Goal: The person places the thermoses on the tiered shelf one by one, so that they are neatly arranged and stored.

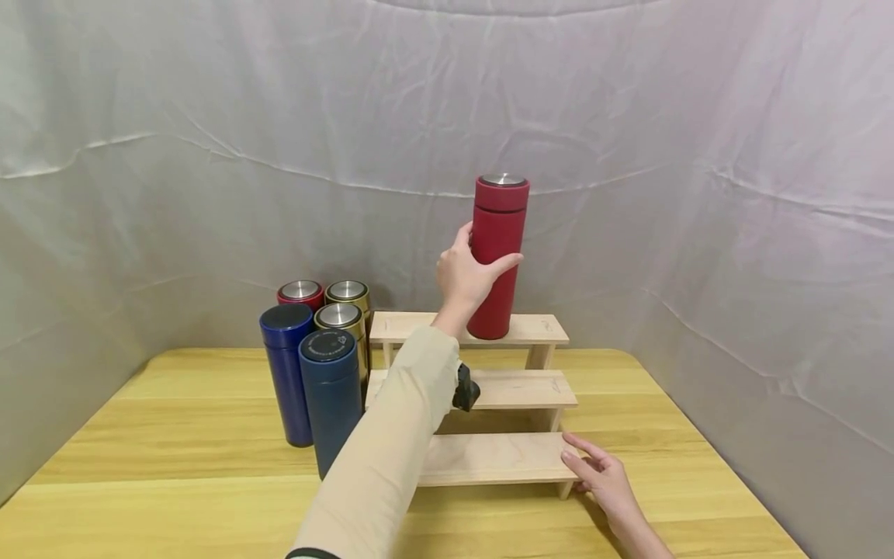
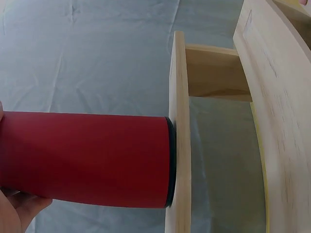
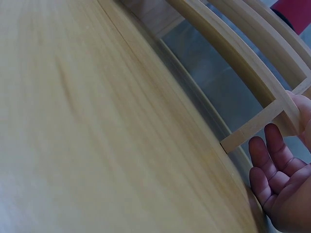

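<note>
A red thermos bottle [image 1: 498,256] with a steel-topped lid stands upright on the top step of a three-tier wooden display stand [image 1: 489,458]. My left hand [image 1: 466,278] grips the bottle around its middle, thumb across the front. In the left wrist view the dark base of the red bottle [image 2: 97,160] meets the top board. At the right end of the lowest step, my right hand [image 1: 606,483] holds the board's end with thumb and fingers. Its other fingers [image 3: 275,145] curl loosely beside the stand's leg in the right wrist view.
Left of the stand, several more thermos bottles stand close together: a dark blue one [image 1: 331,404], a brighter blue one [image 1: 288,380], a red one [image 1: 300,292] and gold ones [image 1: 348,291]. A grey cloth [image 1: 244,194] hangs behind the wooden table [image 1: 174,497]. My left sleeve crosses before the stand.
</note>
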`<state>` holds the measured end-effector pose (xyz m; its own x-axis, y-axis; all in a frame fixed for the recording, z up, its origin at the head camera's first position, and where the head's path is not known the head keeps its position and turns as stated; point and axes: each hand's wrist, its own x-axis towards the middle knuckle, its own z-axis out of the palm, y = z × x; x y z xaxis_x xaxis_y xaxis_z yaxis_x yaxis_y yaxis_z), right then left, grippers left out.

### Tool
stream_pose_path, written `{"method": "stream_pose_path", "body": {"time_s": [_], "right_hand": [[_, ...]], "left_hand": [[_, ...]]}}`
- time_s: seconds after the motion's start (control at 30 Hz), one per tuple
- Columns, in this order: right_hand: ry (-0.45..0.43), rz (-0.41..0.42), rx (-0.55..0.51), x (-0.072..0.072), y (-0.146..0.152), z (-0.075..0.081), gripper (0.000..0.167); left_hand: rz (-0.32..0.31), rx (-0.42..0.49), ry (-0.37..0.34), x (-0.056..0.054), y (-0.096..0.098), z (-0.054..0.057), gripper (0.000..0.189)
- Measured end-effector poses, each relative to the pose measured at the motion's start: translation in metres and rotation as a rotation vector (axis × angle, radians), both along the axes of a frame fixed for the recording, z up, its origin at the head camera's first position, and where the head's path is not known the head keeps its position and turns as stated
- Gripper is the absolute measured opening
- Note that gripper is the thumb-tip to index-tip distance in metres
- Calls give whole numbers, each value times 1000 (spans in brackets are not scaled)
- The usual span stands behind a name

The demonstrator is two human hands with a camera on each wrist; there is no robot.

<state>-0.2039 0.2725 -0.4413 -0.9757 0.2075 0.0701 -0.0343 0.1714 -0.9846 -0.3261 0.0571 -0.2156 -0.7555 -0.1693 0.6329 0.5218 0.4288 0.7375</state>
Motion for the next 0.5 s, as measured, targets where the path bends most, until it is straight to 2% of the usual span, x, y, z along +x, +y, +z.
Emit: {"method": "stream_pose_path", "body": {"time_s": [0.3, 0.37, 0.5], "right_hand": [[5, 2, -3, 1, -6, -1, 38], [3, 5, -2, 1, -6, 0, 39], [-2, 8, 1, 0, -4, 2, 40]], "left_hand": [[4, -23, -24, -2, -3, -5, 69], [-17, 7, -20, -2, -4, -7, 69], [-108, 137, -11, -2, -6, -11, 69]]}}
